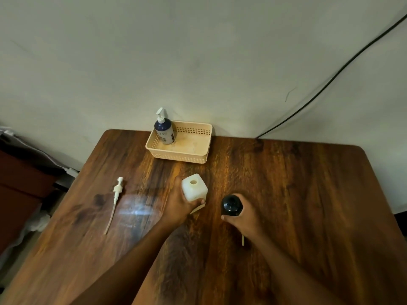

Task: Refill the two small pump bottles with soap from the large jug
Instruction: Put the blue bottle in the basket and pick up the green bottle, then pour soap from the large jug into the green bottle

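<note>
White translucent plastic, square in section, with its round neck uncapped and facing up: this small square bottle (194, 187) stands on the dark wooden bench (297, 194), and the left hand (180, 203) holds it, fingers and thumb curled around its lower body. Just to its right the right hand (244, 214) wraps a round black object (231, 205), seemingly a pump top or cap; a thin pale dip tube (243, 239) pokes out below the wrist, which suggests the pump has come out of the square bottle, though the palm hides the join. Well to the left, a second loose white pump with a long straw (116, 199) lies flat on the bench, apart from both hands. At the back against the wall, a dark blue round pump bottle (164, 132) with its white pump fitted stands upright in the left corner of a beige perforated plastic basket (193, 158). No large jug shows anywhere in view. By my reading the step in hand is opening up: one small bottle is uncapped and ready to fill, nothing has been poured, and the blue bottle looks closed. The next move calls for setting the black pump down where its wet tube will not roll, then bringing the jug in and pouring slowly into a narrow neck while the left hand steadies the light bottle against tipping.
</note>
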A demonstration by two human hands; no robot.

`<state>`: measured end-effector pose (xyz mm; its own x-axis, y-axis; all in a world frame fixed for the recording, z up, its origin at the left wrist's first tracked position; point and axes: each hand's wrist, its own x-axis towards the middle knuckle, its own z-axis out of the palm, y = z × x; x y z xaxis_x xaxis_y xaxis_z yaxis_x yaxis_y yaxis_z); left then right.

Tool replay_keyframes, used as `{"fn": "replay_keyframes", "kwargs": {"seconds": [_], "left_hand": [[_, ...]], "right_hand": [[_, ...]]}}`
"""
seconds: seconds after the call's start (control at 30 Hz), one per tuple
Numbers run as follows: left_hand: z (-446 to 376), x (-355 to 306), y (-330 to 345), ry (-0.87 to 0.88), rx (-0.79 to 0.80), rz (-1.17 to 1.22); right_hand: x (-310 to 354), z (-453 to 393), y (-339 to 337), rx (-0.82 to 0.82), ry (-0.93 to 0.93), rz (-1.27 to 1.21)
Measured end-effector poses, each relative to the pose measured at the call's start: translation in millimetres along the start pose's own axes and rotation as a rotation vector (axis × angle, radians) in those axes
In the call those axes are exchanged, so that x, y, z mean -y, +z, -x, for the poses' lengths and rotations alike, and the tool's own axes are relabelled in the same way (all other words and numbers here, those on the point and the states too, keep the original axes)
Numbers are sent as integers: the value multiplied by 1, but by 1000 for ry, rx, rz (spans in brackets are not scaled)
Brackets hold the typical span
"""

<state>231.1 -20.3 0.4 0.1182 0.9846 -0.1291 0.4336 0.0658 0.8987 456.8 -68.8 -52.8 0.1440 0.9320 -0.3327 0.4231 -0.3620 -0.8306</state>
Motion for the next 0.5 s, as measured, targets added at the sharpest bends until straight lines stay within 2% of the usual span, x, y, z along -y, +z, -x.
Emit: {"fn": "replay_keyframes", "kwargs": {"seconds": [0.27,0.5], "left_hand": [[-22,-45,-41,54,-21,16],[-40,-128,-120,260,-21,13]], "right_hand": [[78,-21,-20,-64,-81,-61],[194,-26,-54,-162,-270,-126]]}}
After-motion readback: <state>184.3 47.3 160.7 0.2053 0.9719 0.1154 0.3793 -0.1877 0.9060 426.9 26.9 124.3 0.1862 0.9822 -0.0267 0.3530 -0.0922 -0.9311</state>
